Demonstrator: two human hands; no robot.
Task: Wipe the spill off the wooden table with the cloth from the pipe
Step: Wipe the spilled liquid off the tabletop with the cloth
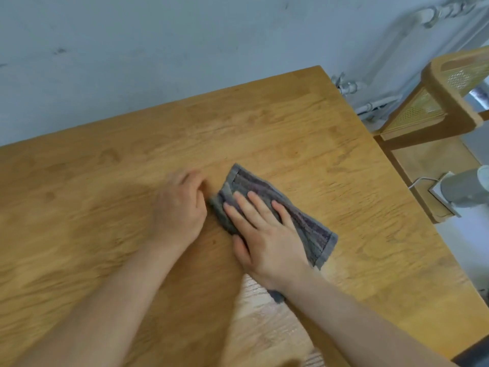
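Right hand [264, 234] lies flat on cloth [248, 181], fingers spread wide, pressing it onto wooden table [264, 123]. Left hand [180, 207] sits beside the bunched left edge, fingers curled and blurred; cannot tell whether it grips. Wet patch [251, 290] lies nearer.

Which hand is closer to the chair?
Right. The right hand lies flat on the cloth, toward the chair beyond the right edge of the table; the left hand is left of the cloth, farther away.

The left grip [182, 205] is smeared with blur, its fingers unreadable. The right grip [267, 234] covers the cloth [311, 227] at its middle, and the counter [92, 181] runs out of view leftward.
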